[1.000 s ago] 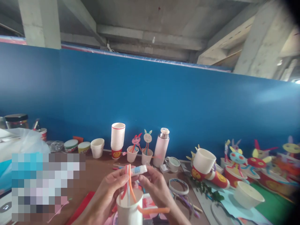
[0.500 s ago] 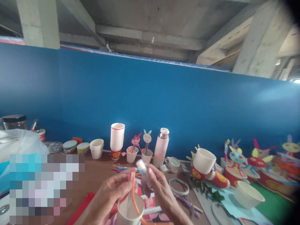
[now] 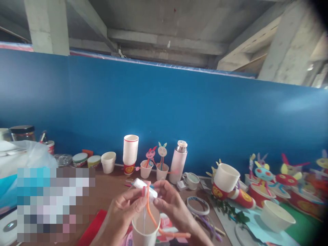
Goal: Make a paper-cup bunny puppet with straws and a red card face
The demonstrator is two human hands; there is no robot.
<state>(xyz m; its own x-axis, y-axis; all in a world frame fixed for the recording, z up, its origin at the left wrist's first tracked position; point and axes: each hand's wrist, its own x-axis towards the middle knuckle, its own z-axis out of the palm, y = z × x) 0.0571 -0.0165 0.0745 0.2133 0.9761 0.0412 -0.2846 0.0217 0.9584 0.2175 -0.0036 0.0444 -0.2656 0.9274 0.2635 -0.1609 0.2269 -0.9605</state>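
My left hand (image 3: 123, 210) is closed, pinching the tops of an orange pipe cleaner (image 3: 151, 213) and a thin clear strip (image 3: 144, 218) with a red end. Both hang into a white paper cup (image 3: 135, 235) standing below, and the pipe cleaner bends out over its rim to the right. A small white tube (image 3: 140, 183) lies slanted behind the pinched ends, against my left fingers. My right hand (image 3: 171, 201) has its thumb and fingertips closed at the tube's right end. Its label and part of its body are hidden.
Stacked paper cups (image 3: 130, 150), two cup figures (image 3: 162, 167), a pink thermos (image 3: 178, 162) and a mug (image 3: 192, 181) line the blue partition. At right are rolls of tape (image 3: 197, 205), a cup (image 3: 276, 217) and several animal figures. A red sheet (image 3: 93, 225) lies left.
The white tube has swung from upright in my right hand to slanting behind the pipe cleaner, reaching my left fingers. My right fingers have shifted to its right end.
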